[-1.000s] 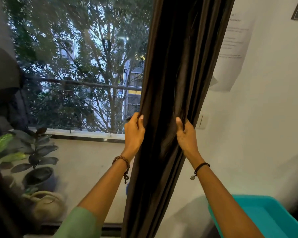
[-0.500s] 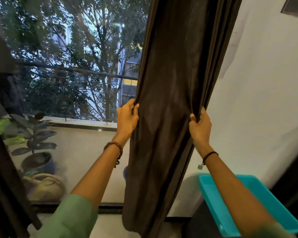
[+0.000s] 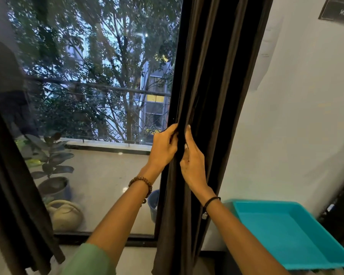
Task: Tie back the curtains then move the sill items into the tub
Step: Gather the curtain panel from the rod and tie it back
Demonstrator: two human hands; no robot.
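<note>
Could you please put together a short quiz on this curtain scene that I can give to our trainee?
1. True or false: the left hand and the right hand both grip the dark curtain.
2. Where is the teal tub? A. Left of the curtain. B. Lower right, by the white wall. C. Hanging overhead.
3. Which wrist wears the beaded bracelet?
Key: 1 true; 2 B; 3 the left wrist.
</note>
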